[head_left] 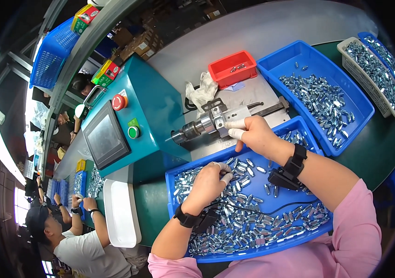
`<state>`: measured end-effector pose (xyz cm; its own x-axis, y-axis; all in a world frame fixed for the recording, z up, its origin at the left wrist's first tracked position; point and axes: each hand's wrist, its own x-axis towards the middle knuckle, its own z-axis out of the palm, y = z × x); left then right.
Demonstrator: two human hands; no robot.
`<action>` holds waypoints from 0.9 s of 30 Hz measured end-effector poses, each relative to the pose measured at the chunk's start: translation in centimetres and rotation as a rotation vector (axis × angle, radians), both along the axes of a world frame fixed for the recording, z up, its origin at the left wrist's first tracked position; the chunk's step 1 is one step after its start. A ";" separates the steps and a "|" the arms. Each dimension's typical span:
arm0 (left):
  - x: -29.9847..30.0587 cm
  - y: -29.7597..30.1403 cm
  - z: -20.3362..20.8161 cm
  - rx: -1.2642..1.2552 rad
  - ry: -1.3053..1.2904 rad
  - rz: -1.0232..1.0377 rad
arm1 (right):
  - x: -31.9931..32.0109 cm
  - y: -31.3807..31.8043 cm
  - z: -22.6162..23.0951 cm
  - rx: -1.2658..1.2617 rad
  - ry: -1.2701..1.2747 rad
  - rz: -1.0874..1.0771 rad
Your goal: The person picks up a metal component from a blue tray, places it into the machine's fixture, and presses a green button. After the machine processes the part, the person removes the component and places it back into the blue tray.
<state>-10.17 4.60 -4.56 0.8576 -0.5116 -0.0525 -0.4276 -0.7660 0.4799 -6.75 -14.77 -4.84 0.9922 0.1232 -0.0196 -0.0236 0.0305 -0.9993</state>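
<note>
My left hand (208,183), with white covers on its fingertips, is closed low over a blue tray (249,237) of small shiny metal fittings (234,221). What its fingers pinch, if anything, is hidden. To the right and farther off, my right hand (256,134) reaches the metal clamping fixture (219,118) of a teal machine (153,104). Its covered fingertips are drawn together against the fixture's near right side, and any piece between them is too small to make out. A round steel chuck (189,131) faces the fixture from the left.
A second blue tray (294,104) of fittings, a red bin (232,69) and a grey basket (369,76) stand beyond. The machine carries a screen (106,135), a red stop button (119,102) and a green button (133,132). Left of me are a white tray (121,213) and a co-worker (86,248).
</note>
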 end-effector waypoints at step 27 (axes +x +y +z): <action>-0.2 0.6 -0.9 -0.350 -0.116 -0.052 | 3.7 -1.1 5.2 -1.153 -0.196 -0.249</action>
<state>-10.36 5.18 -5.46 0.8200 -0.5244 0.2292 -0.5286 -0.5403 0.6547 -3.02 -15.86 0.32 0.9847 -0.0637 0.1624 0.0119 -0.9043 -0.4266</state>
